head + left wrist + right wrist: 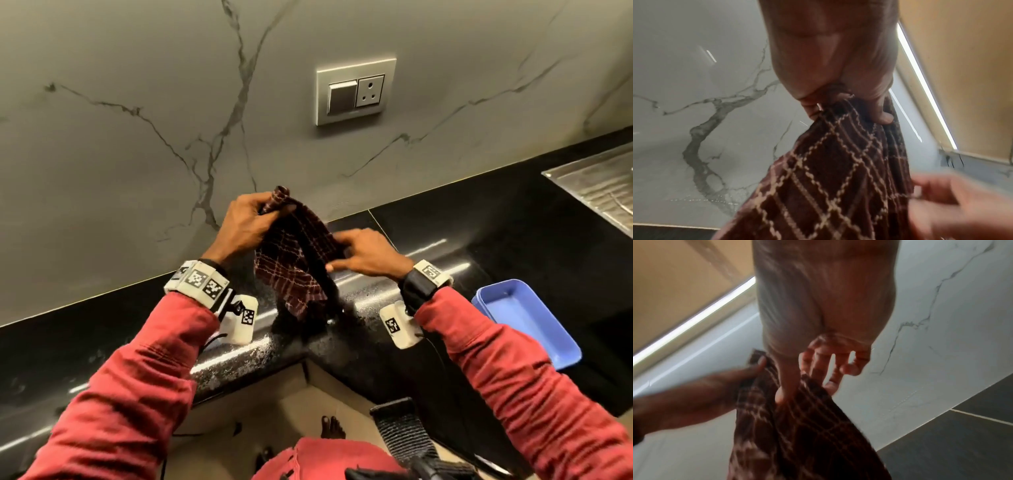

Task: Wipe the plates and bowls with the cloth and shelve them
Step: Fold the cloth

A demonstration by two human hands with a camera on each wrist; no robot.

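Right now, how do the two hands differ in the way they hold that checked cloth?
The left hand pinches the top corner of the cloth, held higher, near the wall; the right hand takes its side edge lower down. In the wrist views, the left hand's fingers bunch tightly on the fabric, while the right hand grips with thumb and one finger, its other fingers spread loose. Both hold the cloth above the black counter.

A black speckled countertop (479,246) carries a blue rectangular tray (527,322) near its front edge.
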